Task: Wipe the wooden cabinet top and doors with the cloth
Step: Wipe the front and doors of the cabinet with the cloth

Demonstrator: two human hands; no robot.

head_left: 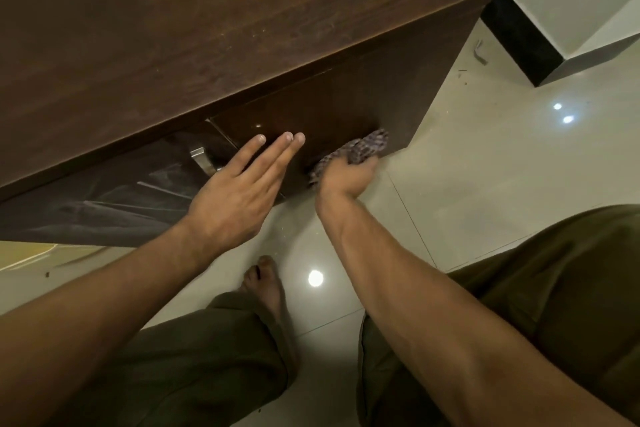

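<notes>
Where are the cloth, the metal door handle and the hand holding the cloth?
cloth (367,147): head view, on the bunched patterned fabric above the fist.
metal door handle (202,159): head view, on its silver bar.
right hand (349,177): head view, on the back of the fist.

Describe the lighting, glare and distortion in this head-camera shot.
Head view: dim, warm light; bright lamp reflections glare off the glossy floor tiles; the cabinet door shows a small highlight; wide-angle distortion tilts and bends the cabinet top; the cloth in the right hand looks slightly soft.
</notes>
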